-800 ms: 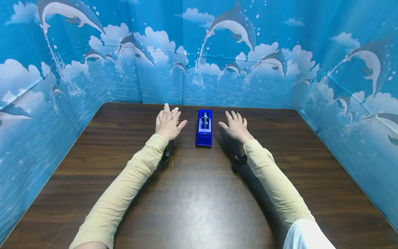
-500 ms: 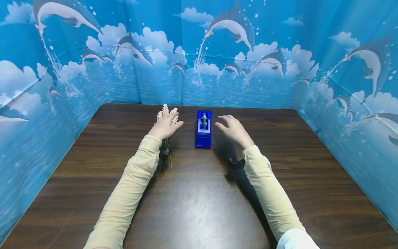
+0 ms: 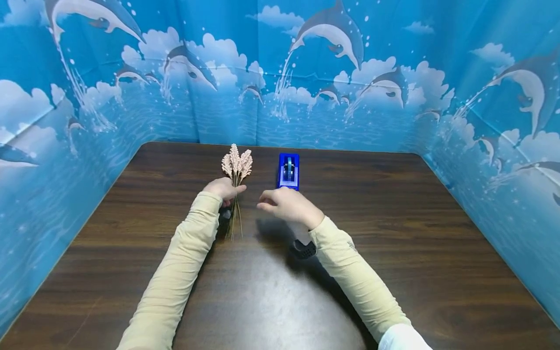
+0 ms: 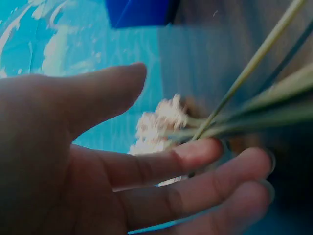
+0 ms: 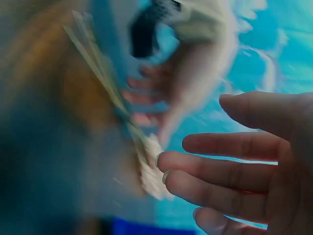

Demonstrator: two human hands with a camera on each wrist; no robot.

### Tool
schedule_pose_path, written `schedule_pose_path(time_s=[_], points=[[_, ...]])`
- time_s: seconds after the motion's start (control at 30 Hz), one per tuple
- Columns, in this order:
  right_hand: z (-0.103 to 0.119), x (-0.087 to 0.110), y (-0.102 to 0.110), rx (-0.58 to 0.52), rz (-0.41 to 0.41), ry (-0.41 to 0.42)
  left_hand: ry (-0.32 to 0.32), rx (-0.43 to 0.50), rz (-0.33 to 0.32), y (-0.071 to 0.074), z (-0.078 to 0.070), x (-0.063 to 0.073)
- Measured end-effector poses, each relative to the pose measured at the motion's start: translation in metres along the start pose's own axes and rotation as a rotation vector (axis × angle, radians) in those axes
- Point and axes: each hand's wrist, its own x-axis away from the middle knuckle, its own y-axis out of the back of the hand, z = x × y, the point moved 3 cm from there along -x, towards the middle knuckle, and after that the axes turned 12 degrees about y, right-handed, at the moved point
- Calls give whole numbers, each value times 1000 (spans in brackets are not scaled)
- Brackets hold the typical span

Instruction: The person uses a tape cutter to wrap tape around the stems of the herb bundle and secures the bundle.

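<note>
A bunch of dried flowers with pale pink heads and thin stems lies on the table, heads toward the far edge. My left hand is at its stems from the left. In the left wrist view the fingers reach to the stems, fairly straight, with the thumb well apart. My right hand hovers over the table just right of the stems, holding nothing, its fingers loosely bent in the right wrist view. Behind it stands a blue tape dispenser, its near end hidden by that hand.
The dark wood table has a rounded far edge, and a blue curtain printed with dolphins surrounds it at the back and sides. A dark wrist device hangs below the right wrist.
My left hand has drawn back from above the flower heads to the stems, uncovering the heads. My right hand has moved left and nearer, from right of the tape dispenser to in front of it.
</note>
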Motion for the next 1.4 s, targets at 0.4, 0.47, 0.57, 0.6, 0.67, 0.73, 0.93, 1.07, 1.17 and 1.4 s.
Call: schedule_pose_path(time_s=[0.4,0.47,0.57,0.6,0.67,0.73,0.93,1.07,1.17,1.4], points=[[6,-12,-50,-7,252,79,1,25,20,-25,-7,-4],[6,-13,-51,-19,234,82,-18,61,21,-25,-9,-6],[5,-16,-52,-26,194,68,-50,124,25,-23,-13,-7],[4,-16,-52,-33,175,58,-58,150,27,-23,-14,-7],[2,-18,-52,-44,138,37,-84,197,25,-21,-16,-7],[1,-19,-51,-51,98,15,-102,246,15,-18,-19,-5],[-3,-19,-38,-37,-90,-46,-163,435,-22,-4,-30,7],[-5,-17,-24,-49,-242,-75,-237,613,-63,4,-40,18],[-7,-15,-14,-91,-323,-98,-302,719,-116,9,-47,26],[-14,-7,9,-234,-500,-141,-468,1226,-69,8,-62,37]])
